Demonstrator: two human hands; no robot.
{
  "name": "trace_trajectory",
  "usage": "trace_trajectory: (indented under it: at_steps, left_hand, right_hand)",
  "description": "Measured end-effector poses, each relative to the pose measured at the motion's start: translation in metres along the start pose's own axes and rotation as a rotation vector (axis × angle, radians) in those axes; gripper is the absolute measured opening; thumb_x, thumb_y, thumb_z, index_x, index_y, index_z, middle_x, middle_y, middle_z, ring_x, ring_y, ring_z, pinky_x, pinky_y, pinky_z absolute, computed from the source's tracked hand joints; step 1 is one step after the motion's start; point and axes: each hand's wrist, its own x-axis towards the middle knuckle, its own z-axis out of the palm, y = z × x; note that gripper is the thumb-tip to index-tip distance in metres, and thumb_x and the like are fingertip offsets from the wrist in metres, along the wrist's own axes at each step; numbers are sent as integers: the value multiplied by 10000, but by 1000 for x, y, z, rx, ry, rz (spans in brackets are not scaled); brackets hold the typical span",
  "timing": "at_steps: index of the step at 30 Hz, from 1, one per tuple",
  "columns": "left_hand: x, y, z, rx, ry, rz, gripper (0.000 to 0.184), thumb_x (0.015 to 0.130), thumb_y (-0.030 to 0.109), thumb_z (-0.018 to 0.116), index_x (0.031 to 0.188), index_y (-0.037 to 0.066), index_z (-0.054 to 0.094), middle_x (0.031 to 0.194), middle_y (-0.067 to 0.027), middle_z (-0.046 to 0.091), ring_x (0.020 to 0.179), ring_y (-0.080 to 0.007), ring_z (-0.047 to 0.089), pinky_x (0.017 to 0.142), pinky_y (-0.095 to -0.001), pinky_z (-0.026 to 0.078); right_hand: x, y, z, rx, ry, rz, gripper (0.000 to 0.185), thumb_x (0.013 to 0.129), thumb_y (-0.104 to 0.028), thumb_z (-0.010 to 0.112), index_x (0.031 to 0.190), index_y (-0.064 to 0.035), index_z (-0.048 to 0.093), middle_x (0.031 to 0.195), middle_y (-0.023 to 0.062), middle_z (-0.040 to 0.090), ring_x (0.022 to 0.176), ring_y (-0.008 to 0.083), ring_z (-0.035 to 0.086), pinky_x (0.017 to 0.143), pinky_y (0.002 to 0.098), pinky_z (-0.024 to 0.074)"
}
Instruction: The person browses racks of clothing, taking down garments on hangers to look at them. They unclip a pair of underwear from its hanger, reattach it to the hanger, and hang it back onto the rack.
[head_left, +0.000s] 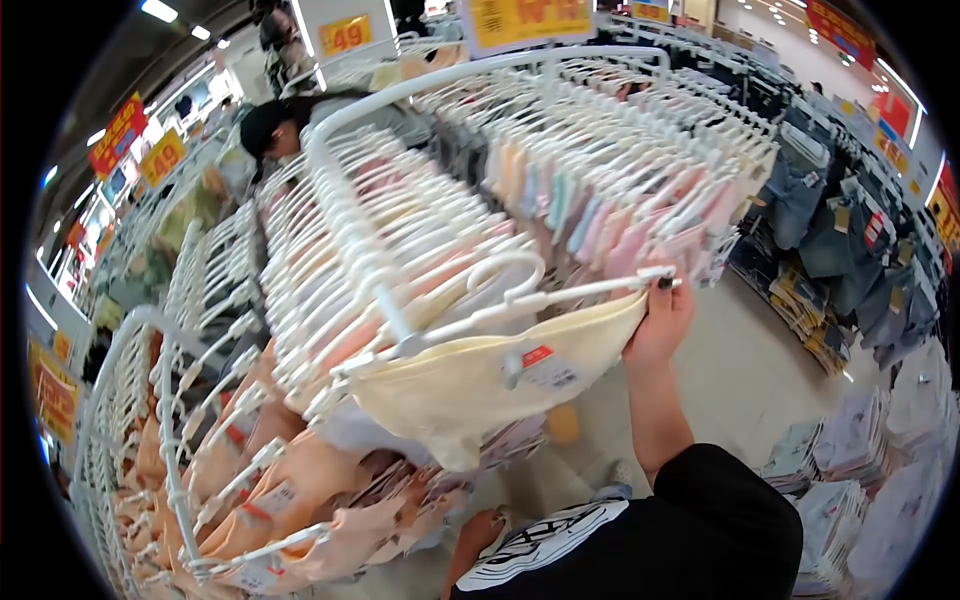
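One white hanger is grasped near its end by the right hand, the thumb pressed over the bar and the fingers curled behind it. A pair of cream briefs is hung along that hanger, spread wide in front of the rack, with the waistband edge uppermost and a red-and-white label fixed to the fabric. Whether the hanger's hook is borne by the rail cannot be told. The left hand is only partly seen, held low beside the black T-shirt; whether anything is gripped by it cannot be told.

Behind the briefs, the white rail of the rack is crowded with hangers, from which pale garments are hung in close rows. Pastel pieces are lined up beyond, and peach-coloured garments are carried at the lower left, some with tags attached. On the far side of the rack, a person in a black cap is partly hidden by the hangers.

To the right, across a strip of pale floor, denim garments are displayed, and pale stacked garments are set nearer the lower corner. Above the racks, a yellow sign is marked 49.
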Motion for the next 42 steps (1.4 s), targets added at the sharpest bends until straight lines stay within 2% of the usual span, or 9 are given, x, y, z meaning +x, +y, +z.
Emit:
trace_trajectory:
  at_steps: [7,11,17,18,27,31,33,36,42]
  left_hand:
    - [90,116,39,-116,-48,127,310,776,280,475,949,40,566,894,-174,580,836,-310,554,736,-372,437]
    - [169,179,84,-452,73,111,351,831,286,423,1030,15,528,951,-160,578,856,-276,563,776,-361,429]
    - [217,383,80,-1291,-326,76,431,876,322,360,1202,45,405,1171,-93,475,1062,-193,456,897,-319,350]
    - [224,413,84,-1223,-339,92,428,880,321,348,1201,44,406,1175,-92,471,1067,-188,451,900,-319,351]
    - [277,537,190,-959,-742,350,537,894,404,193,1189,12,414,1180,-115,474,1089,-198,435,952,-295,284]
    - [294,579,216,-1156,-956,108,534,891,445,226,1175,41,429,1164,-85,492,1050,-205,474,907,-314,340]
    - [322,600,236,-461,-842,676,349,871,304,411,1060,30,515,993,-51,568,874,-167,542,771,-284,414]
    - [321,658,267,-612,-875,348,202,803,144,556,958,16,552,876,-27,567,794,-103,510,711,-250,414]
    - [387,750,335,-460,-816,549,231,817,143,522,999,0,515,909,-74,566,803,-138,533,714,-264,426]
  right_hand:
    - [10,-49,-155,-216,70,-94,150,842,-167,478,835,-21,443,699,67,477,599,133,472,526,265,408]
    - [19,-92,-264,-330,-23,5,130,828,-150,491,825,-21,469,721,61,500,615,116,465,547,245,391]
    - [14,-200,-373,-672,189,91,48,792,-54,485,824,-23,502,748,24,523,643,64,454,565,194,367]
    - [12,-217,-385,-759,268,85,141,843,-170,492,801,-37,479,723,5,486,626,50,401,559,184,333]
    - [-58,-262,-485,-529,1058,6,86,855,-93,447,851,-33,509,749,-10,512,655,51,447,590,189,370]
    - [-84,-262,-496,-530,1277,-16,93,858,-115,453,843,-45,512,740,-16,505,646,47,437,574,194,365]
    - [-94,-257,-510,-576,1386,-20,99,861,-126,453,839,-49,511,730,-22,494,639,43,426,564,194,360]
    - [-100,-266,-532,-748,1393,139,106,851,-123,462,908,-39,491,757,-22,490,670,49,435,588,197,367]
    - [-24,-298,-570,-1260,1168,448,470,709,-95,621,1118,-57,392,1006,45,480,926,115,475,818,240,378]
